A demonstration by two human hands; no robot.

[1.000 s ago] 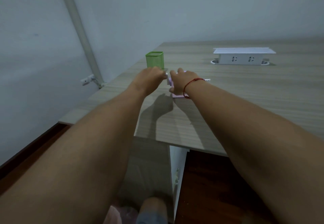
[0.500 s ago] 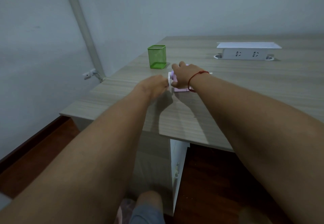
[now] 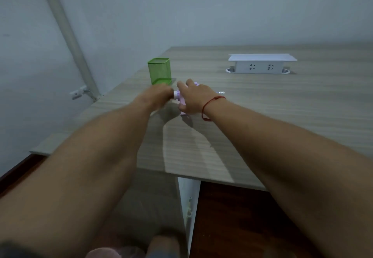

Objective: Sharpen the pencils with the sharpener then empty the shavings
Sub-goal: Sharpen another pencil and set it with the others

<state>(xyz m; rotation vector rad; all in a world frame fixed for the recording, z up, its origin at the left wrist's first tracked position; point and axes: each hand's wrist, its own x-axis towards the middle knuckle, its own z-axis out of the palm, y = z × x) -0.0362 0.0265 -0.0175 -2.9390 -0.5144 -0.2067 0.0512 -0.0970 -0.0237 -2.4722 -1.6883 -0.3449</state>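
1. The pink sharpener, at mid-frame on the desk, is largely covered by the right hand clasped over it.
2. The left hand is blurred at the sharpener's left end; its grip cannot be told.
3. Only a pencil end is seen right of the hand.

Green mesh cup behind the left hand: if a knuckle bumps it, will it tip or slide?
The green mesh cup looks empty and see-through, so probably light; a bump would likely slide it on the smooth table. It is taller than wide, so a high knock might tip it. Square sides: unlikely to roll.
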